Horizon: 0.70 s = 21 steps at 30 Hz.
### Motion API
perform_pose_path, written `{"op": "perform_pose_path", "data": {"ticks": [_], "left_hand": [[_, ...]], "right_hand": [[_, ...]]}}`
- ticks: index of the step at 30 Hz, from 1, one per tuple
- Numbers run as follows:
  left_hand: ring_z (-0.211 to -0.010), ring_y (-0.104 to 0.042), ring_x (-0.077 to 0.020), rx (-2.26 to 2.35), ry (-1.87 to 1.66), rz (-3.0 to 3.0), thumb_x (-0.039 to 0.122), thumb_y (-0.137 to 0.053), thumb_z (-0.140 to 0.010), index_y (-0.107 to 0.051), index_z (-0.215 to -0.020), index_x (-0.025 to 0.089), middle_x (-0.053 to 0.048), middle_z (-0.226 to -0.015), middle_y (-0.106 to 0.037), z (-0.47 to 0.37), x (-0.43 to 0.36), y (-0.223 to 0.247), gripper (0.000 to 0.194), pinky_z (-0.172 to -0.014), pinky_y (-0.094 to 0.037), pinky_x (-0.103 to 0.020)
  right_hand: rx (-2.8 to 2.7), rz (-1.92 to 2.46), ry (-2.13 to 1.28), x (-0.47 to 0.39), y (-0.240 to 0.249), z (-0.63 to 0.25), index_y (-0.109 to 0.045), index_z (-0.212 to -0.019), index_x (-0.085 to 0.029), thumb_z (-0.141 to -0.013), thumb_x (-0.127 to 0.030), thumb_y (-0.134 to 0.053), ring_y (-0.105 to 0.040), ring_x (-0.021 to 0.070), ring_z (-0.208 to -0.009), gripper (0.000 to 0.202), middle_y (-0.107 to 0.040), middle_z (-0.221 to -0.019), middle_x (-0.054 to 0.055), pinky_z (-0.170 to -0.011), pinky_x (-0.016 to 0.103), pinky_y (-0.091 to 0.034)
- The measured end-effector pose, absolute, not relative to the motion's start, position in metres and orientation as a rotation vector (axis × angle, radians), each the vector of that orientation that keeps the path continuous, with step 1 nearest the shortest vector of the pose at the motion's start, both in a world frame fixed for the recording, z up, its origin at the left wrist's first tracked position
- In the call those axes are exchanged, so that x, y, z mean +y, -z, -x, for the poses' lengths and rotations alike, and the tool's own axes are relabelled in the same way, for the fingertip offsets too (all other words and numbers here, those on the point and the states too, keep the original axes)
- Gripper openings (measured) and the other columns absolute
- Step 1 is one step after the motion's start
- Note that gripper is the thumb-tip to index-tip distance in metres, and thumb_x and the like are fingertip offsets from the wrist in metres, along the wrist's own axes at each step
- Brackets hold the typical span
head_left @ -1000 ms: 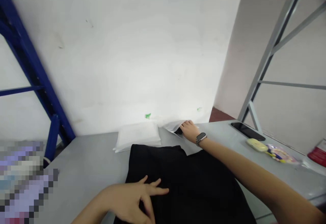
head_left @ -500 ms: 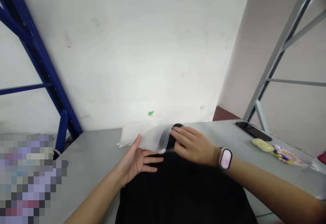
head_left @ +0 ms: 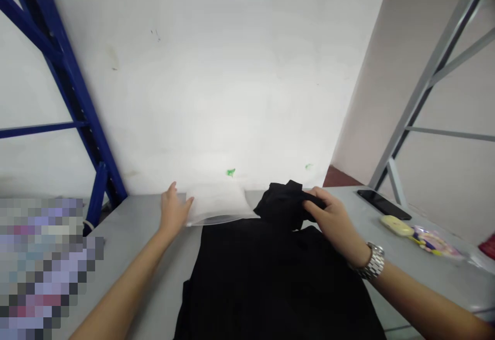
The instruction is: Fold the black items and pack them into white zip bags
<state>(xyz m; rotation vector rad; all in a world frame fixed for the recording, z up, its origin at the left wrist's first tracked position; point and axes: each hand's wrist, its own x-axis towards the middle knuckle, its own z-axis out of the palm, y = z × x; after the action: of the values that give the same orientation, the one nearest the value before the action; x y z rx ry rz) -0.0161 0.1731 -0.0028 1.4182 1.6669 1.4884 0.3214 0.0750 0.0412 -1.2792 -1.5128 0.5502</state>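
A black garment [head_left: 278, 278] lies spread over the grey table toward me. At its far right, my right hand [head_left: 325, 211] pinches a bunched part of black cloth [head_left: 284, 203], raised above the rest. White translucent bags [head_left: 218, 200] lie flat by the wall, with their opening edge toward me and touching the garment's far edge. Just left of the bags is my left hand [head_left: 176, 208], thumb and fingers apart, holding nothing.
On the right of the grey table [head_left: 143, 247] are a black phone [head_left: 382, 204], a yellow case [head_left: 396, 225] and a beaded item [head_left: 435, 240]. A blue frame [head_left: 87, 118] stands left, a grey frame [head_left: 415, 102] right. Pixelated items [head_left: 42, 273] fill the lower left.
My left hand has moved left, off the bag's near edge. My right hand has left the bag's opening and moved right, now gripping bunched black cloth. The bag lies flatter.
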Motion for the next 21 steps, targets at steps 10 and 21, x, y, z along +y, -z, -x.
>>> {"op": "perform_pose_path", "data": {"ticks": [10, 21], "left_hand": [[-0.112, -0.053, -0.0283, 1.033, -0.829, -1.996, 0.024, -0.076, -0.06, -0.051, -0.126, 0.025, -0.008, -0.128, -0.054, -0.067, 0.086, 0.02, 0.071, -0.097, -0.041, -0.042], [-0.058, -0.063, -0.0187, 1.012, -1.235, -0.99, 0.025, -0.063, -0.068, -0.067, -0.077, 0.019, -0.001, -0.06, -0.065, -0.019, 0.094, -0.029, 0.011, -0.058, -0.053, -0.029]], "right_hand": [[-1.526, 1.082, -1.095, 0.06, -0.047, -0.293, -0.065, -0.088, -0.022, -0.083, -0.05, -0.052, -0.062, 0.0186, -0.082, 0.031, -0.067, -0.086, 0.002, -0.078, 0.032, -0.049], [-1.34, 1.025, -0.669, 0.07, -0.058, -0.341, -0.066, -0.091, -0.022, -0.087, -0.043, -0.051, -0.06, 0.02, -0.088, 0.026, -0.066, -0.093, 0.004, -0.077, 0.033, -0.049]]}}
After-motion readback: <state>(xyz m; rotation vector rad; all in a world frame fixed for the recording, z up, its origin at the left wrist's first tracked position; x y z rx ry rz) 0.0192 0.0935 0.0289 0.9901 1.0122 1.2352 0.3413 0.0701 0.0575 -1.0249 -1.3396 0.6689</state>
